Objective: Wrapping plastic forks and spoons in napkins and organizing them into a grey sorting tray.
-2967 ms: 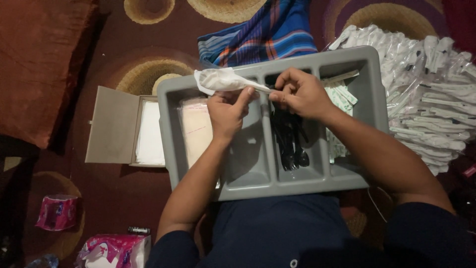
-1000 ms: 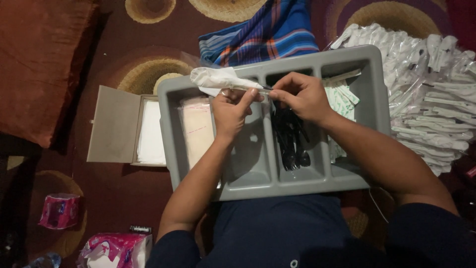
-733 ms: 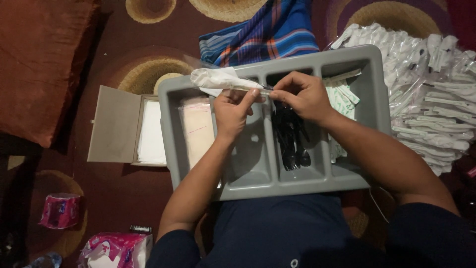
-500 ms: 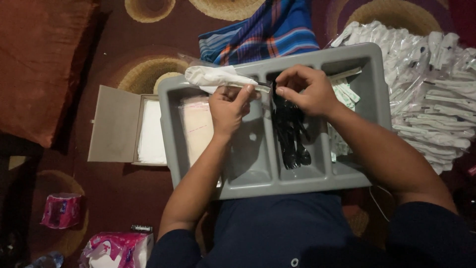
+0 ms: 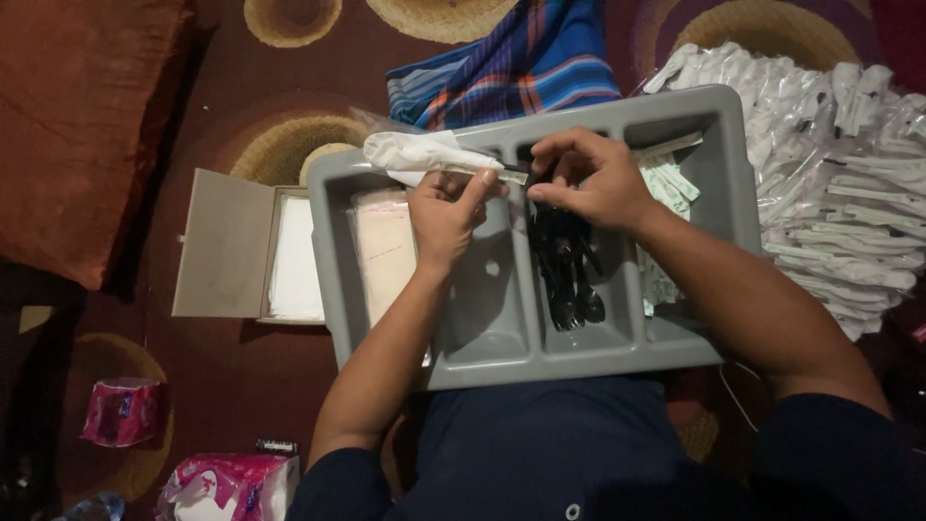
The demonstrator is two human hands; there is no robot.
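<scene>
Grey plastic tray with four long compartments (image 5: pixel 733 183) fills the middle of the frame, resting on the person's lap, long axis running left to right.

Heap of sealed clear packets with white contents (image 5: pixel 839 164) lies at the upper right, just beside the tray's right wall. Open flat cardboard box of white sheets (image 5: pixel 289 260) sits at left centre, touching the tray's left wall.

Bundle of black plastic cutlery (image 5: pixel 564 270) lies lengthwise in the third compartment, directly below the right hand.

Left hand (image 5: pixel 446 214), centre of frame, pinches a narrow clear sleeve holding a rolled white napkin (image 5: pixel 424 152) between thumb and fingers. The sleeve's long axis runs nearly level across the tray's upper rim, napkin end toward the upper left, open end pointing right.

Right hand (image 5: pixel 590 178), just right of centre, is curled, fingertips pinched at the sleeve's open end; the two hands nearly touch there. The right hand is the nearer one to the cutlery.

Hard to make out: what the right fingertips grip; a dark sliver shows at the sleeve mouth, hidden by fingers. Contents of the rightmost compartment are partly covered by the right forearm.
</scene>
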